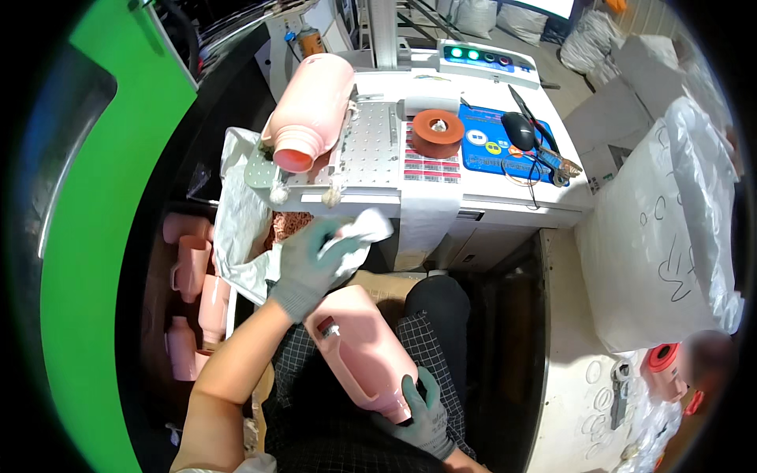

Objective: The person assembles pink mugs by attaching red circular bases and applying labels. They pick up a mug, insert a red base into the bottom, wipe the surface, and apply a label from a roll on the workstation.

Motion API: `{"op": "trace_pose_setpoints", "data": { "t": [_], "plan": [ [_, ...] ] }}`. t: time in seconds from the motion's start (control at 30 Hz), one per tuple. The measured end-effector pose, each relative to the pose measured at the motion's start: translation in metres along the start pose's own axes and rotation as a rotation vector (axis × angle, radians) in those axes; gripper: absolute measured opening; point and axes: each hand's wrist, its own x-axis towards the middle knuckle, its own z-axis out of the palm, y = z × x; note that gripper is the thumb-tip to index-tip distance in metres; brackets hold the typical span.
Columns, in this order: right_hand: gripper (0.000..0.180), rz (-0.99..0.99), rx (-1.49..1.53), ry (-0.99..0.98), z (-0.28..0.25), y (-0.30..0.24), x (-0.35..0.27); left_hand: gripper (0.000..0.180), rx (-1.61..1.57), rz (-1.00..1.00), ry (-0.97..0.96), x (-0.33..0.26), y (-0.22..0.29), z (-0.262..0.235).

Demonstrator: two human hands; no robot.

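Observation:
Over my lap lies a pink plastic bottle [374, 351] with a built-in handle, tilted with its neck toward me. My gloved right hand [424, 418] grips it around the neck end. My gloved left hand [311, 260] is closed on a white cloth [369, 229], which is smeared by motion, above the bottle's far end. Another pink bottle [319, 94] rests on the perforated metal plate [369, 138] of the white machine table, its open mouth facing me.
Several pink bottles [213, 307] lie in a dark bin at the left. On the table are a roll of brown tape [438, 134], a label strip [430, 213], a black mouse [518, 130] and pliers [556, 165]. A large white sack [650, 244] stands at the right.

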Motion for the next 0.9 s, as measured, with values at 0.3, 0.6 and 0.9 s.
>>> {"op": "trace_pose_setpoints", "data": {
  "t": [0.3, 0.6, 0.9],
  "plan": [
    [0.097, 0.031, 0.181, -0.092, -0.013, 0.002, 0.008, 0.019, 1.009, 0.640, -0.368, 0.252, 0.037, 0.112],
    [0.091, 0.104, 0.166, -0.102, -0.013, 0.004, 0.007, 0.031, 0.712, 0.341, -0.620, 0.263, 0.033, 0.144],
    [0.058, -0.322, -0.394, 0.158, 0.006, -0.008, 0.017, 0.050, 0.860, 0.346, -0.108, 0.252, 0.040, 0.143]
  ]
}}
